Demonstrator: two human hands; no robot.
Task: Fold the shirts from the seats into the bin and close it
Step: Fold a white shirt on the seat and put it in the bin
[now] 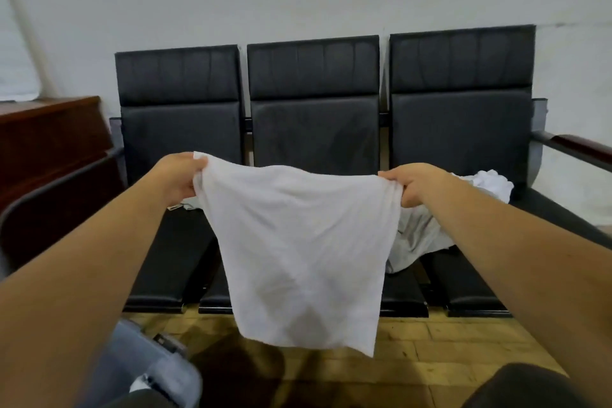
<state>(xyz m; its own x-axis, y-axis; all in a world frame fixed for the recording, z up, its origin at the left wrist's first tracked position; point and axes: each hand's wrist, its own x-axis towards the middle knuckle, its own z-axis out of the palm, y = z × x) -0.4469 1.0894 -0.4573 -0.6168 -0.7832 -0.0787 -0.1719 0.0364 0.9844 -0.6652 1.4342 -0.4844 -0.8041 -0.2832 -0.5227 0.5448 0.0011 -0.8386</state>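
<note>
A white shirt [299,242] hangs in the air in front of the black seats [314,129], stretched between both hands. My left hand [178,175] grips its upper left corner. My right hand [414,187] grips its upper right corner. The cloth drops down past the seat fronts to just above the floor. More white and grey shirts [427,232] lie crumpled on the right seat, partly hidden behind the held shirt and my right arm. A grey plastic bin [159,364] stands on the floor at the lower left, partly covered by my left arm.
A row of three black seats stands against a white wall, with an armrest [576,149] at the right end. A dark wooden cabinet [49,139] sits to the left. The floor is yellowish wood parquet [447,341]. A bit of cloth [188,204] shows on the left seat.
</note>
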